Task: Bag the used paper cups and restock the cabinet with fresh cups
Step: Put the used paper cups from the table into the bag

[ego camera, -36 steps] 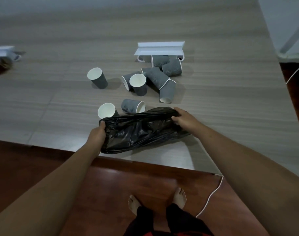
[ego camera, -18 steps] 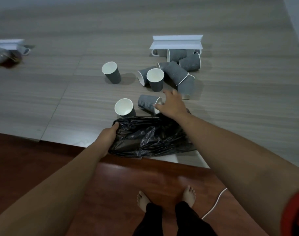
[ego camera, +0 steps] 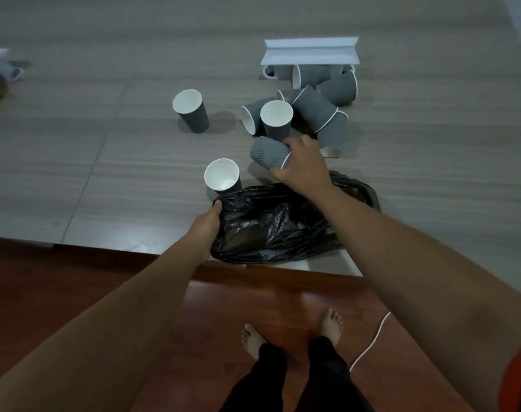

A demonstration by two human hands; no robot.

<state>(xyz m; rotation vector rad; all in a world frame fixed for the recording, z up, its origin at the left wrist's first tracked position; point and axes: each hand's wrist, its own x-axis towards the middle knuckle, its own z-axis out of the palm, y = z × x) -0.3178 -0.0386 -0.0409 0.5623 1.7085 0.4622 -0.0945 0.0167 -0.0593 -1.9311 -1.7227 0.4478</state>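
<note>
A black plastic bag lies crumpled at the near edge of the grey table. My left hand grips its left rim. My right hand curls round the mouth end of a grey ribbed paper cup lying on its side, just beyond the bag. An upright grey cup stands right behind the bag's left corner. Further back stand two upright cups, and several tipped cups lie in a heap.
A white angled tray lies upside down behind the heap with white mugs under it. More white crockery sits at the far left edge. The red-brown floor, my bare feet and a white cable lie below the table edge.
My right hand left the bag's right rim, reached forward and closed round the lying cup. The left hand kept its hold on the bag. The view shifted slightly left.
</note>
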